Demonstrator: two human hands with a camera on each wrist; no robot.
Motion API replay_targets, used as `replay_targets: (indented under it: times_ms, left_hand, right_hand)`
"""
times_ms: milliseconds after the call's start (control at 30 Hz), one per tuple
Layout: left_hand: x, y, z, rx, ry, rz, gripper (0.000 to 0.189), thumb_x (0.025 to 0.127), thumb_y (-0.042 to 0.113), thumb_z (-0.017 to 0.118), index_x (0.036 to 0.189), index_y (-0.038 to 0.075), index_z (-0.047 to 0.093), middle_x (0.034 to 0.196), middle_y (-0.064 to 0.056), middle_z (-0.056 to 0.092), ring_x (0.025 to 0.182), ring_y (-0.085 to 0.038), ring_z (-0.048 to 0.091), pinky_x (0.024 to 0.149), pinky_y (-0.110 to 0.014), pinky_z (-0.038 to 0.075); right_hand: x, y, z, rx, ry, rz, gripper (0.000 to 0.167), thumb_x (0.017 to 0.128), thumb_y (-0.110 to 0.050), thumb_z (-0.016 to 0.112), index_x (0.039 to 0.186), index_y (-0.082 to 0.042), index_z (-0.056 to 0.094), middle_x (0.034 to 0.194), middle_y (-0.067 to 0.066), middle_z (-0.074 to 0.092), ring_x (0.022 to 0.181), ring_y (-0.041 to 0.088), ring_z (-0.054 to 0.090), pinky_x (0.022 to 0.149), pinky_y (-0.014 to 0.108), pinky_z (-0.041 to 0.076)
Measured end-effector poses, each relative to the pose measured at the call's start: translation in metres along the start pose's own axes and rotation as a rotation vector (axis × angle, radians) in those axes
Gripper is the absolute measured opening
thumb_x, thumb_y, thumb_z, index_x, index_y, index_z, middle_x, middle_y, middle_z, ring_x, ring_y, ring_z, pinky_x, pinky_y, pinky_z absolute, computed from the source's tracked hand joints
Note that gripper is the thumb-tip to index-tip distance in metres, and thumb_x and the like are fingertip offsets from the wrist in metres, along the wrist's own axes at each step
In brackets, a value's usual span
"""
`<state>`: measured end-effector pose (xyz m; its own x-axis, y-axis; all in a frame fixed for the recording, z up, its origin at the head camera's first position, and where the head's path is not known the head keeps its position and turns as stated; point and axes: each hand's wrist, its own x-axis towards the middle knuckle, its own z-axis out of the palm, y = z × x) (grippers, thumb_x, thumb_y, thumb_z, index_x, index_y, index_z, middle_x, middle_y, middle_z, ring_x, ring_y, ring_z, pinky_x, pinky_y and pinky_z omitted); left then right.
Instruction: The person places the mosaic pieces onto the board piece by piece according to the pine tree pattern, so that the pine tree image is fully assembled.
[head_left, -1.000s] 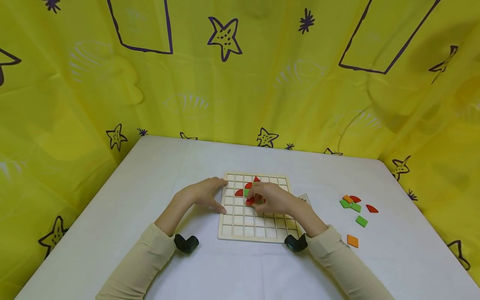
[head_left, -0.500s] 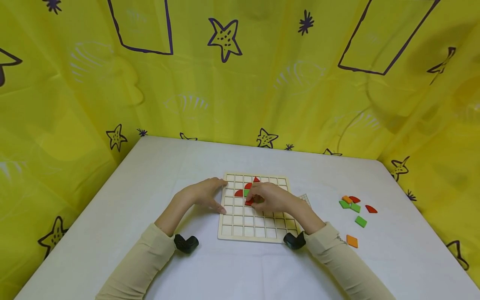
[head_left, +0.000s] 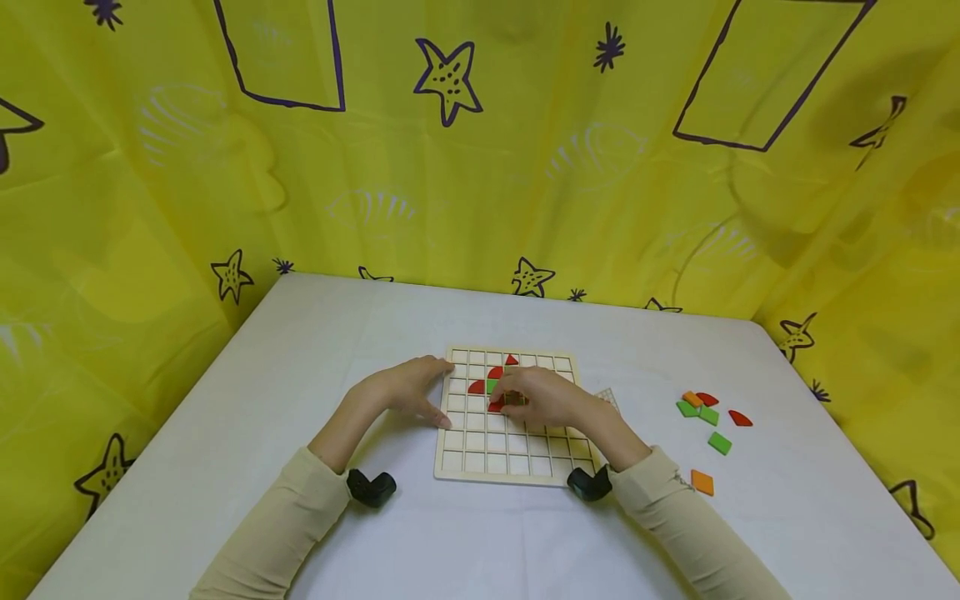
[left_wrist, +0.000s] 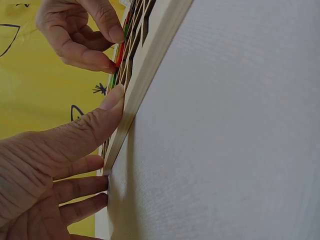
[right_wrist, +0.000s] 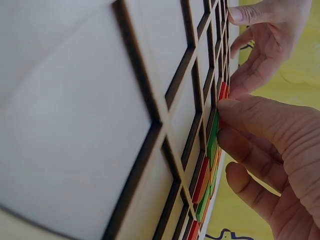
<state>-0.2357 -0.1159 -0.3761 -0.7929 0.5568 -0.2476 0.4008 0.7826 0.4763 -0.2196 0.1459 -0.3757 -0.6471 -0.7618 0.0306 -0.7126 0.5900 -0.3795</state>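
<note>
A pale wooden grid board (head_left: 487,463) lies on the table with red and green flat tiles in its far middle squares. My left hand (head_left: 408,385) rests at its left edge, thumb and fingertips touching the rim; in the left wrist view, the thumb (left_wrist: 107,112) lies on that edge with fingers fairly straight. Over the board's middle, my right hand (head_left: 543,396) pinches a red tile (head_left: 495,407) at a square, partly hidden by the fingers. From the right wrist, a green tile (right_wrist: 213,136) shows beside the thumb and finger.
Loose tiles lie to the right, among them a red one (head_left: 740,417), a green one (head_left: 719,442) and an orange one (head_left: 702,482). A small gridded card (head_left: 607,397) shows partly behind my right wrist. A yellow patterned curtain (head_left: 480,183) surrounds the table's far sides.
The red tile under my right fingers has shifted slightly left and nearer and now looks flatter on the board. My left hand stays at the board's edge.
</note>
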Motion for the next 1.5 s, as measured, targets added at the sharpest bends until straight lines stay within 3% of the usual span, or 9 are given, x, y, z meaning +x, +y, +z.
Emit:
replay_targets:
  times_ms: [200,300,433,633,900,1100,1367,1500]
  left_hand:
    - [0.000,-0.001,0.002,0.006,-0.004,-0.002,0.095,0.080,0.037,0.089,0.153,0.001,0.041,0.156,-0.019,0.044,0.147,-0.035,0.038,0.122,-0.049,0.031]
    - [-0.001,-0.001,0.002,-0.002,0.001,-0.010,0.095,0.080,0.037,0.089,0.154,0.001,0.041,0.157,-0.018,0.043,0.148,-0.035,0.038,0.123,-0.049,0.031]
    - [0.000,-0.001,0.001,-0.005,0.008,-0.020,0.096,0.080,0.037,0.089,0.154,0.001,0.041,0.157,-0.019,0.043,0.148,-0.035,0.037,0.123,-0.049,0.031]
    - [0.001,-0.001,0.001,-0.005,0.005,-0.020,0.096,0.079,0.036,0.090,0.154,0.002,0.041,0.157,-0.018,0.044,0.148,-0.035,0.038,0.122,-0.049,0.031]
    - [0.000,-0.002,0.002,-0.005,0.008,-0.014,0.096,0.080,0.037,0.089,0.154,0.001,0.040,0.157,-0.020,0.043,0.148,-0.036,0.037,0.122,-0.050,0.031]
    - [-0.001,-0.001,0.001,0.002,0.004,-0.013,0.095,0.080,0.036,0.089,0.154,0.001,0.040,0.157,-0.019,0.043,0.148,-0.036,0.037,0.123,-0.049,0.031]
    - [0.000,-0.001,0.001,-0.002,0.007,-0.010,0.096,0.081,0.036,0.089,0.155,0.001,0.040,0.158,-0.019,0.042,0.149,-0.036,0.036,0.123,-0.049,0.029]
    - [-0.001,-0.001,0.000,-0.009,0.006,-0.006,0.096,0.080,0.036,0.089,0.154,0.000,0.039,0.158,-0.020,0.041,0.149,-0.036,0.036,0.123,-0.049,0.029]
  right_hand:
    - [-0.002,-0.001,0.000,-0.002,0.015,-0.009,0.014,0.093,-0.009,0.075,0.107,-0.009,0.076,0.104,-0.001,0.072,0.090,0.014,0.065,0.084,0.031,0.057]
    - [-0.006,-0.003,-0.003,-0.002,0.027,0.024,0.015,0.094,-0.010,0.075,0.109,-0.010,0.076,0.108,0.000,0.072,0.091,0.014,0.064,0.085,0.032,0.056]
    - [-0.016,-0.004,-0.010,0.000,0.053,0.068,0.018,0.094,-0.010,0.075,0.111,-0.009,0.076,0.113,0.001,0.072,0.096,0.016,0.066,0.087,0.035,0.057]
    - [-0.036,0.000,-0.018,0.003,0.113,0.062,0.019,0.091,-0.008,0.077,0.110,-0.007,0.075,0.108,0.003,0.072,0.095,0.019,0.066,0.083,0.038,0.058]
    - [-0.060,0.008,-0.028,0.000,0.172,0.099,0.018,0.092,-0.009,0.076,0.110,-0.007,0.075,0.102,0.001,0.072,0.083,0.013,0.061,0.067,0.025,0.055]
    - [-0.076,0.014,-0.034,0.034,0.197,0.156,0.020,0.091,-0.006,0.076,0.111,-0.007,0.075,0.098,-0.003,0.070,0.081,0.010,0.059,0.062,0.023,0.053]
    - [-0.098,0.025,-0.041,0.021,0.307,0.098,0.023,0.088,0.001,0.078,0.109,-0.007,0.074,0.095,-0.008,0.069,0.080,0.005,0.060,0.065,0.028,0.054]
    - [-0.109,0.030,-0.043,0.003,0.370,0.052,0.028,0.083,0.006,0.080,0.107,-0.009,0.074,0.095,-0.004,0.071,0.079,0.004,0.061,0.064,0.025,0.054]
